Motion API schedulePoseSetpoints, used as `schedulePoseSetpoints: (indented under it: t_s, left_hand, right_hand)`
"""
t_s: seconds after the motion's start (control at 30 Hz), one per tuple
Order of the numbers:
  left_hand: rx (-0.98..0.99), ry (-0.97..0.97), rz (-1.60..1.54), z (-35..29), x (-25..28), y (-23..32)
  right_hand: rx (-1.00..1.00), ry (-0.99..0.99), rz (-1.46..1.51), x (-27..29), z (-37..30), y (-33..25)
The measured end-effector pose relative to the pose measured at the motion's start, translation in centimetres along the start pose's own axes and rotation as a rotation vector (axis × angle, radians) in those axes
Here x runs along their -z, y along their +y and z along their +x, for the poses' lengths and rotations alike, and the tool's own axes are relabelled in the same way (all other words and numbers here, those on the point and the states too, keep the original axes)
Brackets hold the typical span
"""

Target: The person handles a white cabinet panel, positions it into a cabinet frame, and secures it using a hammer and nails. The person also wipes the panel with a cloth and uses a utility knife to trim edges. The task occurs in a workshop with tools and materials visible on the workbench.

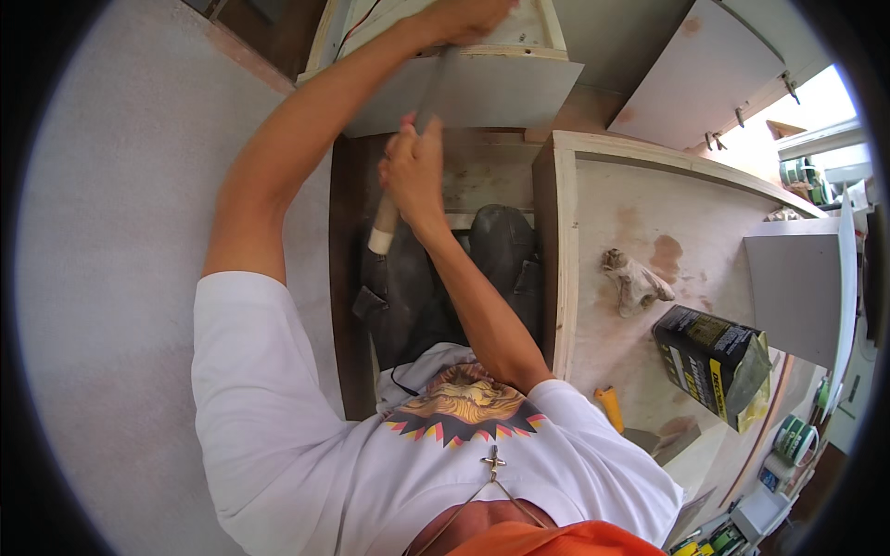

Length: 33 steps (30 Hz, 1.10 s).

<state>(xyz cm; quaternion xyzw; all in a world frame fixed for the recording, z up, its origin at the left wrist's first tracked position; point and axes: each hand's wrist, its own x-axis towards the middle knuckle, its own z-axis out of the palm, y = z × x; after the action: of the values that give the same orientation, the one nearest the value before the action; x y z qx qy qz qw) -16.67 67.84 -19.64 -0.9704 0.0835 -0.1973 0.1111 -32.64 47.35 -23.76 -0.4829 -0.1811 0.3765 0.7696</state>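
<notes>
My right hand (414,171) is closed round a file (383,233) with a pale wooden handle and a long grey blade. The handle's end sticks out below my fist, and the blade, blurred, slants up and away to the edge of a grey sheet panel (464,93) on a pale wooden frame (491,53). My left arm stretches forward over that frame. The left hand (466,20) lies at the top edge of the picture, just beyond the blade's far end. Its fingers are partly cut off, so whether it touches the file cannot be made out.
On the stained wooden surface at right lie a crumpled rag (640,283), a black and yellow metal can (709,361) and an orange-yellow handled thing (609,409). Grey panels (797,287) stand beyond. A raised wooden edge (564,269) borders my legs; a pale wall (148,278) stands left.
</notes>
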Motion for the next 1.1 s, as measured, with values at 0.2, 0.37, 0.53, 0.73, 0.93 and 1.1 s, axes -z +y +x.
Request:
schedulePoseSetpoints:
  t_s: [0.2,0.37,0.53,0.73,0.93,1.1]
  left_hand:
    - [0.065,0.089,0.021,1.4,0.8,-2.8]
    - [0.054,0.096,-0.055,-2.4,1.6,0.4]
    - [0.181,-0.087,0.024,-1.7,2.9,-2.9]
    - [0.208,-0.04,-0.183,-4.3,4.1,-0.3]
    - [0.116,0.095,-0.121,-2.0,2.3,-1.5]
    - [0.167,-0.042,-0.11,-6.3,4.2,-3.2]
  right_hand:
    - [-0.008,0.0,-0.04,-1.7,4.1,-0.8]
    - [-0.075,-0.033,0.125,-1.8,-1.4,0.2]
    - [0.032,-0.045,0.02,-4.0,2.9,-0.1]
    - [-0.022,-0.063,0.013,-3.7,-0.7,1.7]
    - [0.002,-0.051,-0.043,-2.4,1.5,0.2]
    - [-0.03,-0.119,-0.017,-5.0,-0.1,1.6]
